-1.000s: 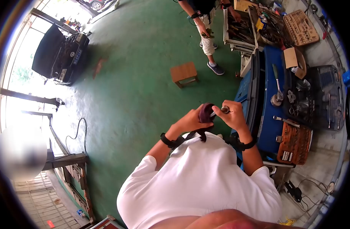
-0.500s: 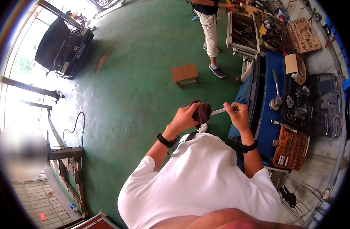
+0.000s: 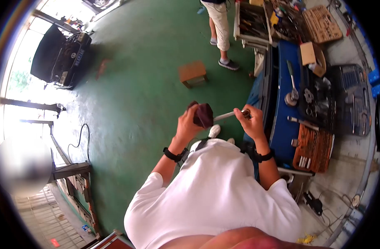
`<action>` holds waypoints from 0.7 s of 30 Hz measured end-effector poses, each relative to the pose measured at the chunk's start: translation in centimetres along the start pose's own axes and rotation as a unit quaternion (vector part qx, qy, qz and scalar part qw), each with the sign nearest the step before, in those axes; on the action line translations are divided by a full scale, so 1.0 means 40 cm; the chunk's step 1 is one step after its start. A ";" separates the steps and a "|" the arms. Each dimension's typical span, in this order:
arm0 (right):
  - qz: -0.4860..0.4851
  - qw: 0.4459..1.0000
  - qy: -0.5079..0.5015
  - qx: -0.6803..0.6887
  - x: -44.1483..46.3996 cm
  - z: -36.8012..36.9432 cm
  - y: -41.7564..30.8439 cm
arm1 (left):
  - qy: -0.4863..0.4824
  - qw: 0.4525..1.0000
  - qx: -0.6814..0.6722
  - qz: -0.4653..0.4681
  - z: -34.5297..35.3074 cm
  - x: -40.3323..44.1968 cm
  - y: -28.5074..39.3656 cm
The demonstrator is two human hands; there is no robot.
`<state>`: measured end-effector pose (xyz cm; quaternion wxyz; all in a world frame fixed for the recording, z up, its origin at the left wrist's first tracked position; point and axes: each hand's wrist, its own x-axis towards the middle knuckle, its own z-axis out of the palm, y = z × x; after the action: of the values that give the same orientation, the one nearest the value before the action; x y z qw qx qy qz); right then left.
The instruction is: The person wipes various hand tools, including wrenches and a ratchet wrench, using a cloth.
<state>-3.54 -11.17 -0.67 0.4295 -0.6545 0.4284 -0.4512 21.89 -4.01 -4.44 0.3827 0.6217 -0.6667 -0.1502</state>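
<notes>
My left hand (image 3: 186,126) is closed around a bunched dark maroon cloth (image 3: 205,115), held in front of my body. Out of the cloth, toward the right, runs the bare metal shaft of a wrench (image 3: 224,115). The ring end of that wrench sits in my right hand (image 3: 253,123), whose fingers are wrapped round it with the thumb along the shaft. The cloth hides the wrench's other end, so I cannot tell how far in it reaches.
To my right, a blue cabinet (image 3: 283,124) carries a ratchet (image 3: 292,85), an orange socket set (image 3: 312,149) and a black tool case (image 3: 351,101). Ahead stand a wooden stool (image 3: 193,71) and another person (image 3: 219,25) beside an open tool drawer (image 3: 252,23). A dark car (image 3: 69,58) is at far left.
My left hand and the cloth have shifted left, away from my right hand, and more of the wrench shaft shows between them. The whole view has tilted slightly; the other person's arm has left view.
</notes>
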 end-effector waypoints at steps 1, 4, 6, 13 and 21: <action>-0.036 0.999 -0.006 -0.031 -0.017 -0.008 -0.010 | -0.014 1.000 -0.005 -0.006 -0.002 -0.006 0.009; -0.094 0.993 -0.015 -0.074 -0.059 -0.048 -0.012 | -0.005 1.000 0.030 -0.002 0.007 -0.011 0.035; -0.124 0.990 -0.019 -0.068 -0.075 -0.065 -0.007 | -0.042 0.999 0.013 -0.016 0.022 0.003 0.045; 0.091 0.994 0.040 0.034 -0.153 -0.145 0.021 | -0.186 0.963 -0.148 -0.130 0.066 0.026 0.097; 0.075 0.980 0.137 -0.124 -0.233 -0.203 -0.014 | -0.065 0.907 -0.391 -0.143 0.203 0.072 0.134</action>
<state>-13.32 -3.60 -0.40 0.3143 -0.6006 0.5841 -0.4464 12.61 -7.99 -5.26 0.5253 0.5001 -0.4818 -0.4916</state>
